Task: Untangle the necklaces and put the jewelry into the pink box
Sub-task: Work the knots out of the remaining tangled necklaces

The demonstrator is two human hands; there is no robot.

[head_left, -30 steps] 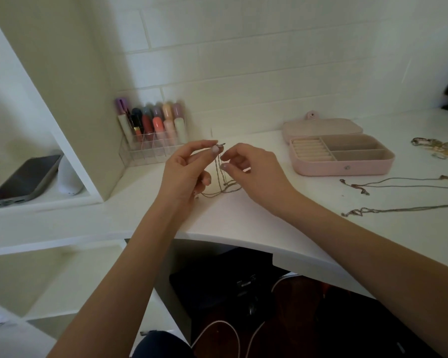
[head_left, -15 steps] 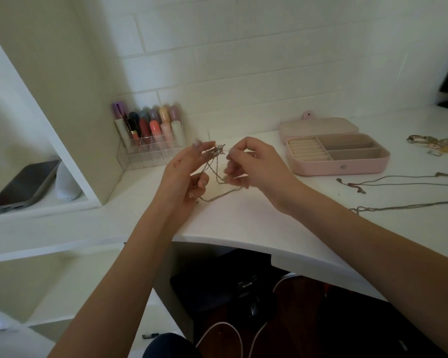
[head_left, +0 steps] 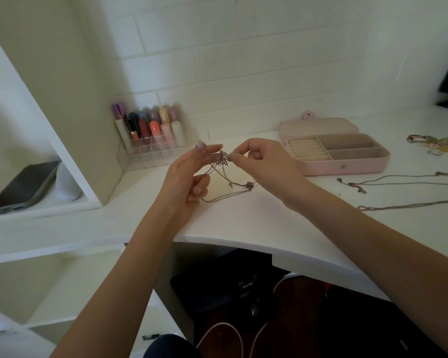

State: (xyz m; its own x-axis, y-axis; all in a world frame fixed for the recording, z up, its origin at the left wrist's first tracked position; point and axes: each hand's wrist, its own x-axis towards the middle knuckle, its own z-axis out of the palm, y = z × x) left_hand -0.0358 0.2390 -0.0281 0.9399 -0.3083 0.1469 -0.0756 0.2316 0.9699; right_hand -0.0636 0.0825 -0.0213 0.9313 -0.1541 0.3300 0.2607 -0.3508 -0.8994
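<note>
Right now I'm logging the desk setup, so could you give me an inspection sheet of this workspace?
Surface: white desk, curved front edge.
Job's things: tangled necklaces held up between both hands; pink box open, compartments look empty; two chains and more jewelry lying to its right.
Clutter: clear organizer of lip products; phone on the side shelf.
Hands: left hand and right hand each pinch the knot with their fingers.
Cables: white cables on the floor.
Surroundings: white brick wall.
</note>
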